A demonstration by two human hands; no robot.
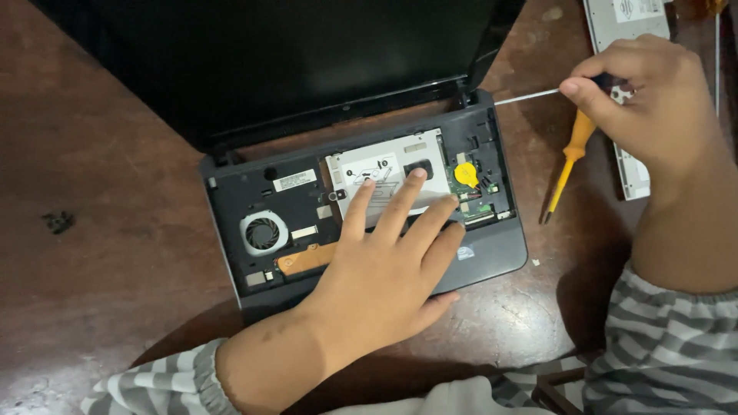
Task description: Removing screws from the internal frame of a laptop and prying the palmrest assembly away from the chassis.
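Left hand flat on opened laptop; right hand grips screwdriver.

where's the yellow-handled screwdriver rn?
Head view, right side: the yellow-handled screwdriver lies on the table, right of the opened laptop, below the right hand.

Opened laptop (keyboard off, internals bare) flat; screwdriver level.

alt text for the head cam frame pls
A left hand rests flat on an opened small laptop with its fan and circuit board exposed, on a brown table. The right hand holds a thin metal-shafted tool beside a yellow screwdriver.
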